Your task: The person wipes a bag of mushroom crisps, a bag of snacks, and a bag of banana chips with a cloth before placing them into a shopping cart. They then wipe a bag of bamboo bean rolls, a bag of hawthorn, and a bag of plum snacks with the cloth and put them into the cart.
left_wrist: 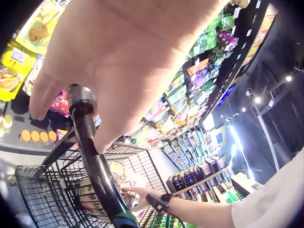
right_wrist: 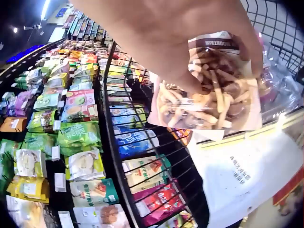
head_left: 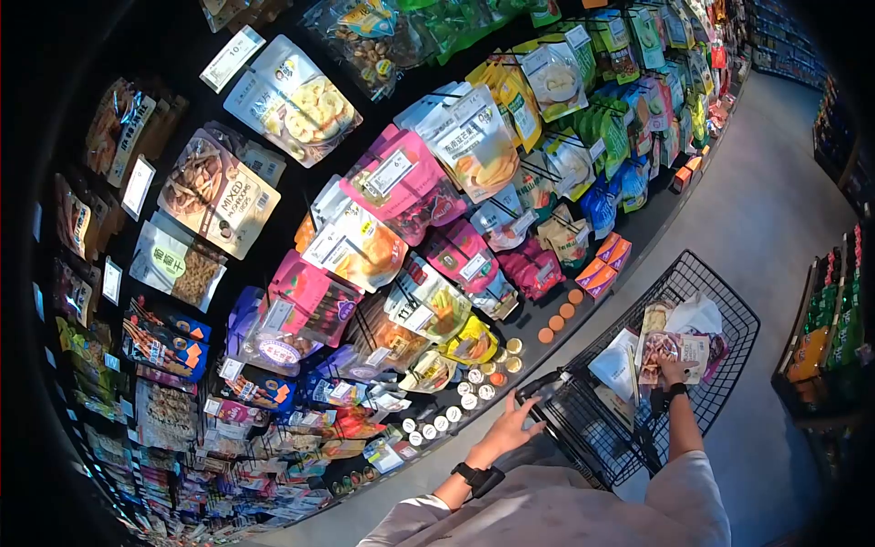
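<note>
My left hand point(head_left: 510, 427) rests on the black handle point(head_left: 545, 383) of a wire shopping cart point(head_left: 729, 305), fingers spread fairly straight over the bar. From the left wrist view, the palm point(left_wrist: 123, 61) lies on top of the handle point(left_wrist: 97, 171). My right hand point(head_left: 676, 369) reaches into the cart and pinches a clear snack bag point(head_left: 667, 350) of brown sticks by its top edge. Seen from the right wrist, that hand point(right_wrist: 180, 33) holds the bag point(right_wrist: 213, 95) just above other goods in the cart. A white packet point(head_left: 615, 365) lies beside it.
A tall black display of hanging snack bags point(head_left: 365, 210) fills the left side, close to the cart. Small jars point(head_left: 456, 401) and orange tins point(head_left: 556, 321) line its ledge. Grey aisle floor point(head_left: 775, 201) runs ahead. A drinks shelf point(head_left: 820, 328) stands on the right.
</note>
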Demonstrator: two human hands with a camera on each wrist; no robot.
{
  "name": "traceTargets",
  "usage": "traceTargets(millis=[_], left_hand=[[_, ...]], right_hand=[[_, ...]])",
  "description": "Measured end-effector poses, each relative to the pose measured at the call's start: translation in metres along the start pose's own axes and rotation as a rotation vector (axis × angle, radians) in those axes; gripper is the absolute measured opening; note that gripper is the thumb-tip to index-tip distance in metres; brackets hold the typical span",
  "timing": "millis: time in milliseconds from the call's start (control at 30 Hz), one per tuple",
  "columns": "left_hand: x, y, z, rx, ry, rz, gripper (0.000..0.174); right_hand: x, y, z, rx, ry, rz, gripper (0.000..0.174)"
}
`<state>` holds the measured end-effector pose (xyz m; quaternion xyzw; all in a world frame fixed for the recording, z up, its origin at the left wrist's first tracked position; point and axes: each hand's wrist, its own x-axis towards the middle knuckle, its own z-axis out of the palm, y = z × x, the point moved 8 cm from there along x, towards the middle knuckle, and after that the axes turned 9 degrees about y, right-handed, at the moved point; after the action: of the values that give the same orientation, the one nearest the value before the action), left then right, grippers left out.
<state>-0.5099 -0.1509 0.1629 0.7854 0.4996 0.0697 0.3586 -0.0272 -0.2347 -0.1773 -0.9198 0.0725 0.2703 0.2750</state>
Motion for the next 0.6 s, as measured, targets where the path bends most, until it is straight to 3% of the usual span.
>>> traceTargets(millis=[67,133,167,200,300,367,400,467,500,567,600], left_hand=[[0.006,-0.006,0.007,0.043,0.003,-0.010,0.065],[0.008,-0.004,0.004,-0.008,0.001,-0.083,0.064],[0.007,-0.003,0.007,-0.020,0.012,-0.054,0.064],[0.008,0.000,0.007,-0.031,0.021,-0.017,0.063],[0.013,0.002,0.005,-0.038,0.047,-0.005,0.062],[0.016,0.000,0.009,-0.020,0.050,0.022,0.062],[0.018,0.001,0.008,-0.035,0.012,-0.020,0.063],[0.021,0.001,0.009,-0.002,-0.008,-0.030,0.066],[0.023,0.001,0.009,0.033,-0.030,-0.061,0.068],[0.025,0.018,-0.002,0.163,0.036,-0.014,0.077],[0.027,0.025,-0.007,0.278,0.111,0.054,0.082]], right_hand=[[-0.056,-0.039,-0.060,-0.185,0.089,-0.076,0.140],[-0.055,-0.039,-0.067,-0.235,0.090,-0.058,0.146],[-0.016,-0.020,-0.047,-0.217,0.183,-0.138,0.145],[-0.027,-0.028,-0.056,-0.220,0.108,-0.161,0.144],[0.001,-0.019,-0.057,-0.187,0.166,-0.209,0.134],[0.022,-0.013,-0.058,0.006,0.137,-0.445,0.118],[-0.021,-0.033,-0.089,0.053,0.008,-0.383,0.116],[0.044,-0.009,-0.064,0.121,0.102,-0.519,0.104],[0.030,-0.013,-0.080,0.115,0.116,-0.518,0.104],[-0.021,-0.025,-0.090,0.688,-0.327,-0.059,0.056],[-0.029,-0.030,-0.106,0.689,-0.332,-0.071,0.056]])
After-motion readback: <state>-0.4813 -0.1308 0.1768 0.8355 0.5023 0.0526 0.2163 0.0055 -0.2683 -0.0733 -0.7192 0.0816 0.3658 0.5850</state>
